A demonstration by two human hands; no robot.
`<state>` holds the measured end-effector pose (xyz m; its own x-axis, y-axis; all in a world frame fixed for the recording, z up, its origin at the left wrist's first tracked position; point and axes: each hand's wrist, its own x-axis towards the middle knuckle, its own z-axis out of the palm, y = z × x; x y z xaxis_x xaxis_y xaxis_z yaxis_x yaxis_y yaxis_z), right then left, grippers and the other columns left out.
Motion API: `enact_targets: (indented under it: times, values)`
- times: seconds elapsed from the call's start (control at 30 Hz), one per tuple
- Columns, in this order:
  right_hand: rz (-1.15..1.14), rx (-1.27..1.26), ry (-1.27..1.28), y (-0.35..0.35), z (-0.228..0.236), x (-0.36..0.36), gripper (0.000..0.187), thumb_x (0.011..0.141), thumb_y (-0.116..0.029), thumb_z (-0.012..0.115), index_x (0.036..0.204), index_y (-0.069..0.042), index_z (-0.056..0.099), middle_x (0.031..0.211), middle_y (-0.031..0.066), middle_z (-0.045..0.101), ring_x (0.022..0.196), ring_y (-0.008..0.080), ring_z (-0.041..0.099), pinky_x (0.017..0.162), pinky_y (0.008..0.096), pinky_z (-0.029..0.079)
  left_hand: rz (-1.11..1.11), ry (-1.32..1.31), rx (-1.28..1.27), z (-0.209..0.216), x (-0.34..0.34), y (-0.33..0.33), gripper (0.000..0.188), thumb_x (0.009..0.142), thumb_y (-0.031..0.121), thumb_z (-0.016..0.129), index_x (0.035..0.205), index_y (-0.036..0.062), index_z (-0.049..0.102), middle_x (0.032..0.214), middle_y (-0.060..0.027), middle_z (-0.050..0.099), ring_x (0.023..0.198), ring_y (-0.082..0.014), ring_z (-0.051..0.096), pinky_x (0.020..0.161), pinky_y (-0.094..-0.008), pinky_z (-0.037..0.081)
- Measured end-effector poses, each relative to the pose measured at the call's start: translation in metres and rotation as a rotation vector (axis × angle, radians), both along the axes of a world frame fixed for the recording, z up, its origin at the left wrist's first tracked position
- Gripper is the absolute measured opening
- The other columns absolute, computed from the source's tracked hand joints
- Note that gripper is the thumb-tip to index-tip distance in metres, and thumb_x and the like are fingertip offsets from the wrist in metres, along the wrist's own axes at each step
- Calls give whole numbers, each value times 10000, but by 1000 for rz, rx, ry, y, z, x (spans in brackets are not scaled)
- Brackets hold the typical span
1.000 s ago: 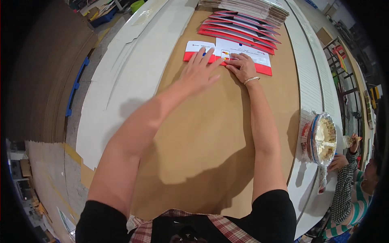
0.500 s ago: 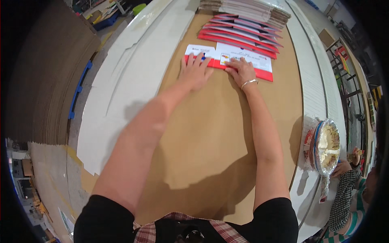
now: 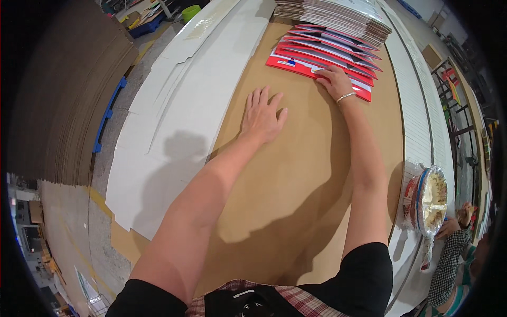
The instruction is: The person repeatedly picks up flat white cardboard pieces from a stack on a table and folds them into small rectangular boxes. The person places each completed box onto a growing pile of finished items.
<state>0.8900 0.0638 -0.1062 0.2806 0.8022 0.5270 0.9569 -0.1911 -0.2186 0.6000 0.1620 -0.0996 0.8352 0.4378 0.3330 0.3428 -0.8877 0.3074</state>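
Several flattened red and white cartons [image 3: 338,53] lie overlapped in a slanting row at the far end of the brown cardboard [image 3: 285,179]. My right hand [image 3: 336,83], with a bracelet at the wrist, is at the front carton [image 3: 296,65]. Its fingers bend over the red near edge and the thumb lies just in front, closed on that edge; the fingertips are partly hidden. Nearer and to the left, my left hand [image 3: 262,119] is empty, palm down over the brown cardboard, its fingers spread and apart from the cartons.
Behind the cartons rises a stack of flat cardboard [image 3: 338,18]. White sheets [image 3: 185,105] flank the brown surface. A round, plastic-wrapped, long-handled item [image 3: 430,201] stands at right, near another person's hand [image 3: 449,227]. A tall cardboard pile [image 3: 58,95] is at far left.
My left hand has left the front carton and drawn back toward me. That carton now sits closer under the others, with less of its white face showing. My right hand stays on it.
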Motion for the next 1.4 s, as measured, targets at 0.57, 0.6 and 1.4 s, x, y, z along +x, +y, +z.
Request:
enact_targets:
  times: [0.57,0.6,1.4]
  values:
    - [-605,-89,300,23,22,-30,852,894,-419,649,1586,-250,181,1481,332,334,1268,485,483,1037,525,435,7,-31,-15,4,-3,-3,471,947,327,564,1342,71,560,1418,-247,438,1361,-386,357,1162,-499,259]
    - [-541,8,211,-10,-3,-30,824,905,-400,611,1586,-231,179,1535,348,255,1333,495,418,1071,516,408,-32,-56,-28,9,8,-14,462,947,325,564,1335,74,565,1415,-248,440,1360,-386,361,1158,-499,269]
    - [-225,-398,153,-252,44,-478,604,914,-429,551,1471,-206,485,1581,171,325,1452,474,227,1162,615,156,1196,-217,-665,-47,-567,202,808,787,602,673,1209,-86,643,1264,-309,615,1260,-365,565,1058,-441,420]
